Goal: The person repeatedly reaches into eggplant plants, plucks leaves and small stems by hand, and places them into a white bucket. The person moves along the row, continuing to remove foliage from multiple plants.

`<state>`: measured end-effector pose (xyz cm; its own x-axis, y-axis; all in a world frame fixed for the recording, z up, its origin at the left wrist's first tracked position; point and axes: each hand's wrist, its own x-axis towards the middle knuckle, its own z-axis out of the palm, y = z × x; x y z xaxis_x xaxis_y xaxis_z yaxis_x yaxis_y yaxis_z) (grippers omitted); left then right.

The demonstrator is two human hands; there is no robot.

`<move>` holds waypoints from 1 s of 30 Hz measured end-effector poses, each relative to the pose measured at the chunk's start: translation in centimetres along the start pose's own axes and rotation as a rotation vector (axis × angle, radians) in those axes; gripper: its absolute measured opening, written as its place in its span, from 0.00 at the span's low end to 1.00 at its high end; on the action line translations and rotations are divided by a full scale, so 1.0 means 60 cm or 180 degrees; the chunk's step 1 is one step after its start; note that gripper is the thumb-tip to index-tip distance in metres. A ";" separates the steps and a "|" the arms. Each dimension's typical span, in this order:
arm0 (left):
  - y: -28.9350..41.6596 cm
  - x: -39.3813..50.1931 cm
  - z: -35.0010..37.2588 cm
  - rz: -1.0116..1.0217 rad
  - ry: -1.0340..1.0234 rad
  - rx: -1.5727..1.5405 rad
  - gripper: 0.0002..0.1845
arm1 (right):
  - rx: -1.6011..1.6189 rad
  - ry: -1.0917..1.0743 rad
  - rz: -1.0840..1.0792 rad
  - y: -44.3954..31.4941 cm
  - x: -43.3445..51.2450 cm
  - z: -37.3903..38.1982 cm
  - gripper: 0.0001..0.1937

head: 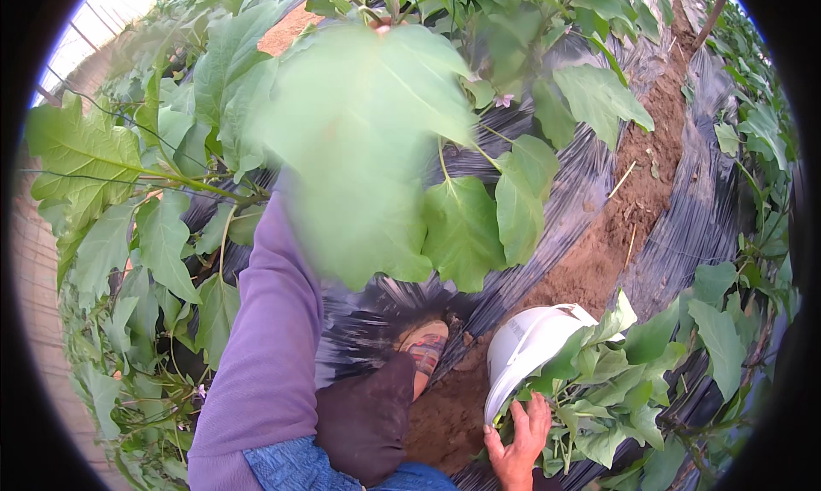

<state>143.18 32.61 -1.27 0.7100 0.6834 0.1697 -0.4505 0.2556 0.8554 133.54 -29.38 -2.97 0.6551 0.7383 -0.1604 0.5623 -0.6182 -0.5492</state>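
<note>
My left arm, in a purple sleeve, reaches up among eggplant plants. A large blurred green leaf (365, 144) covers most of my left hand (383, 26); only a bit of finger shows by a stem at the top, so its grip is hidden. At the lower right, my right hand (523, 436) is at the rim of a tilted white plastic bucket (523, 343), thumb near the rim and fingers against leafy green cuttings (603, 395). Those leaves spill over the bucket's mouth and side. Whether the right fingers grip anything cannot be told.
Black plastic mulch film (564, 215) covers the beds beside a bare soil furrow (590, 260). My sandalled foot (426, 350) stands near the bucket. Thin green twine (102, 176) crosses the plants at left. More eggplant foliage (763, 138) lines the right side.
</note>
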 end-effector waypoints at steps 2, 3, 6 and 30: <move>0.015 -0.009 0.005 -0.0456 -0.0033 -0.0085 0.18 | 0.0042 -0.0065 0.0025 -0.005 -0.007 -0.018 0.29; 0.019 -0.016 0.009 -0.0399 -0.0015 -0.0059 0.16 | 0.0040 -0.0058 0.0025 -0.007 -0.008 -0.023 0.29; 0.017 -0.016 0.023 -0.0421 0.0361 -0.0105 0.16 | 0.0034 -0.0078 0.0030 -0.007 -0.006 -0.020 0.29; 0.038 0.042 -0.054 0.0655 0.0456 0.1610 0.12 | 0.0068 0.0119 -0.0051 -0.006 0.028 0.021 0.28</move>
<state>142.19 37.10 -0.49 0.5386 0.7795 0.3199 -0.2313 -0.2283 0.9457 133.80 -27.57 -4.07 0.6649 0.7371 -0.1209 0.5621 -0.6003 -0.5689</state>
